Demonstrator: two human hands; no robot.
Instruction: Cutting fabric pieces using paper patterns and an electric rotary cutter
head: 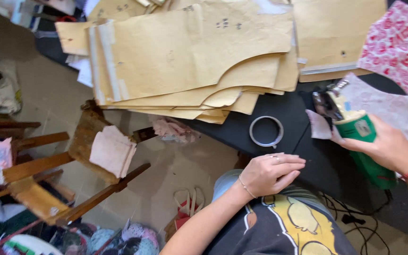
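Black table [303,156]: paper patterns [190,56], tape roll [266,131], pink printed fabric [397,42].

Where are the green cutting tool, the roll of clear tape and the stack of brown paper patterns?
green cutting tool [361,134]: head view, on its green body just above the gripping fingers.
roll of clear tape [252,133]: head view, on the ring's left rim.
stack of brown paper patterns [185,52]: head view, on the top sheet's middle.

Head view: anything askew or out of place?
The stack of tan paper patterns juts past the black table's left edge, unsupported over the floor. A folded pink cloth sits on a tipped wooden chair. The right hand grips a green electric cutter; the left hand rests flat.
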